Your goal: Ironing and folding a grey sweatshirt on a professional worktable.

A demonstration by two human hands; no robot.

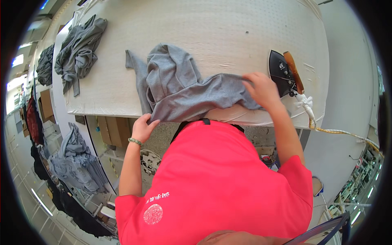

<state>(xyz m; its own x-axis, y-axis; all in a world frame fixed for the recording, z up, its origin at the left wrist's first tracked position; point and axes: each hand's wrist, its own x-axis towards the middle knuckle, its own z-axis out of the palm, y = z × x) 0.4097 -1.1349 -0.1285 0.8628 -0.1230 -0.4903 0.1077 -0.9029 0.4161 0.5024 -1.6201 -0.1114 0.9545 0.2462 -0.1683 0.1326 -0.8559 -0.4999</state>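
Head view: left hand, bead bracelet at the wrist, pinches the near edge of a crumpled heather-grey soft-fabric garment at the table's front edge. Right hand lies on the garment's right end, fingers bent over the cloth (cannot tell how firmly, if at all, it grips). Garment spreads across a broad white cloth-covered table. Just beyond the right hand: black pointed iron with brown wooden handle. Far left: rumpled darker-grey garment heap.

Left hand pinches low; right hand, palm down, sits farther forward.
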